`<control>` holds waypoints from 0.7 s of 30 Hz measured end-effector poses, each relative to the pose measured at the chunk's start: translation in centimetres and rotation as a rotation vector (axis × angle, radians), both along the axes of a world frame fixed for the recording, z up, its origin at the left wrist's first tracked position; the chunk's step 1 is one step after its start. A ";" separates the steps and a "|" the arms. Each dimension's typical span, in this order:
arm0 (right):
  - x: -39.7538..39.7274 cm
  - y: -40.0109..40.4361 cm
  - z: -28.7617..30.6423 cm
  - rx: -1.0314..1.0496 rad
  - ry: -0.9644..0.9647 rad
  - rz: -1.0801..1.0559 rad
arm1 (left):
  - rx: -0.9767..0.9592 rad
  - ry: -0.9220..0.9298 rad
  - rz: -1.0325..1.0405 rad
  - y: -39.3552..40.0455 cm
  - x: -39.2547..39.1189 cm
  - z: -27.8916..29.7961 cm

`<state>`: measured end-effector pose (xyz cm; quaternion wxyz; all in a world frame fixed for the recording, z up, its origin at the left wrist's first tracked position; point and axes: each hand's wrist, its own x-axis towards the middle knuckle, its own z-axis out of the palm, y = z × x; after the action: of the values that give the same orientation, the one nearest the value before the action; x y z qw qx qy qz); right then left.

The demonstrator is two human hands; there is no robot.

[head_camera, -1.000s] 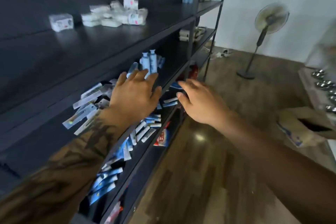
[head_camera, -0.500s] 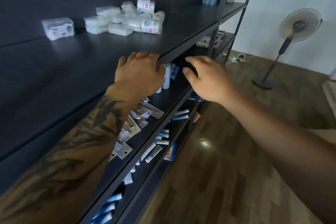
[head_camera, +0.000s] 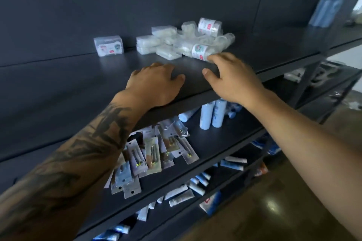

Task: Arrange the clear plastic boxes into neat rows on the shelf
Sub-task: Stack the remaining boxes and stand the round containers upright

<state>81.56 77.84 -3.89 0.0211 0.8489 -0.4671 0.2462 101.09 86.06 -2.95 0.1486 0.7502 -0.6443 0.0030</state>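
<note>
Head cam view, looking down along a dark shelf unit. Both hands are over the top shelf [head_camera: 264,49] around mid-frame. The left hand [head_camera: 154,84] lies palm down on the shelf near its front edge, fingers straight and relaxed, holding nothing. The right hand [head_camera: 233,78] is just to the right of it, fingers spread and loosely bent, fingertips right at the front edge of the pile of clear plastic boxes [head_camera: 184,41]. Can't tell if they actually touch the nearest box; it isn't gripping anything.

That pile sits upper center of the frame, a messy heap with some boxes flat and some tipped, a couple showing labels. One single clear box [head_camera: 108,45] stands apart to the left of the pile, near the back wall.

Lower in the frame, the next shelf down has a scatter of flat blister packs [head_camera: 154,152] and two pale blue bottles [head_camera: 212,114] standing upright side by side. Below that, a shelf with small tubes [head_camera: 182,195] lying around. Blurry blue packs [head_camera: 325,9] sit in the upper right corner.
</note>
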 end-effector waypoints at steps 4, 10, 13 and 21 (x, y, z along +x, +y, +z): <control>-0.2 -4.3 0.6 -0.009 0.035 0.078 | 0.039 0.032 0.117 -2.8 -0.2 0.4; 0.5 -8.8 0.7 -0.046 0.008 0.119 | 0.037 0.032 0.236 -7.0 0.2 0.4; 1.4 -10.7 0.7 -0.064 0.007 0.119 | -0.014 0.002 0.248 -9.9 0.8 0.5; 2.9 -14.0 -0.1 -0.069 0.017 0.099 | 0.035 -0.074 0.222 -15.2 2.5 -0.2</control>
<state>84.51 63.88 -4.01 0.0423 0.8719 -0.4155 0.2557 103.64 70.83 -3.18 0.1103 0.8187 -0.5624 0.0359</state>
